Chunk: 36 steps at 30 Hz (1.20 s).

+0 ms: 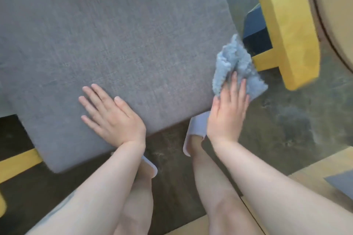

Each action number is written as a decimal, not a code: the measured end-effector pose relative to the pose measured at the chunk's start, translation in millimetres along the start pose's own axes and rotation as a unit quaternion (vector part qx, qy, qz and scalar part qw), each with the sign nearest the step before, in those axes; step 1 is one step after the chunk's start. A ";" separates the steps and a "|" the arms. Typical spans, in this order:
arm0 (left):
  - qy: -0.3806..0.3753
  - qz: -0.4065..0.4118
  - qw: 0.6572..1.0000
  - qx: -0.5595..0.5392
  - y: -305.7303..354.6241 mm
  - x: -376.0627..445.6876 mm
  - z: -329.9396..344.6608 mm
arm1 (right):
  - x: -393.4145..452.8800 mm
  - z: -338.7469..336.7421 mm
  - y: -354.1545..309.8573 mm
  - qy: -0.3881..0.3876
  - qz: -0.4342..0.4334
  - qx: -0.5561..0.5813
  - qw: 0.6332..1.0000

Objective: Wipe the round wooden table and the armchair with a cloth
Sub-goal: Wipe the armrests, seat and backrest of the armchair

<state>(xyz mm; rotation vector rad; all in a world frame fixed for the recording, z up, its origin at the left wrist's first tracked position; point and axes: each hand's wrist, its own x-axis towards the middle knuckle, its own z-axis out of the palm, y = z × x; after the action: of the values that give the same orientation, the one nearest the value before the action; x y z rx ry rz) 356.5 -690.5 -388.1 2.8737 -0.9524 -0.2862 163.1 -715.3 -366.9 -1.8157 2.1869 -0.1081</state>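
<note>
The armchair's grey fabric seat cushion (114, 40) fills the upper left of the head view. Its yellow wooden armrest (286, 25) stands to the right. My left hand (110, 114) lies flat on the cushion's front part, fingers spread, holding nothing. My right hand (228, 112) presses a crumpled light blue cloth (233, 63) against the cushion's right front edge, between cushion and armrest. The round wooden table's (338, 15) curved edge shows at the far right.
My legs and pale slippers (196, 128) stand on the dark floor just in front of the chair. A yellow frame piece (17, 164) juts out at lower left. A dark block (256, 30) sits under the armrest. Light wooden furniture (324, 170) lies at lower right.
</note>
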 end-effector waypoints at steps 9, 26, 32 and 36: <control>-0.012 -0.024 1.000 0.012 51.2 -28.2 12.8 | 45.5 -7.6 5.0 -0.021 -0.093 -0.004 0.995; -0.103 0.293 0.950 0.036 10.0 16.8 -7.5 | 87.1 -10.4 9.0 -0.101 -0.437 -0.075 0.891; -0.097 0.181 0.978 0.033 -33.7 73.7 -21.1 | 26.4 35.5 -129.5 -0.074 -0.251 -0.020 0.965; -0.099 0.177 0.979 0.030 -59.8 84.6 -28.5 | 56.9 32.6 -106.7 -0.168 -0.522 -0.036 0.836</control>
<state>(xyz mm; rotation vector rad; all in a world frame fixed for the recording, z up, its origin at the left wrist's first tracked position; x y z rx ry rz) 463.8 -692.4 -381.8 2.6924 -1.5067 -0.5225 264.2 -787.7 -382.1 -2.6032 0.7857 0.0680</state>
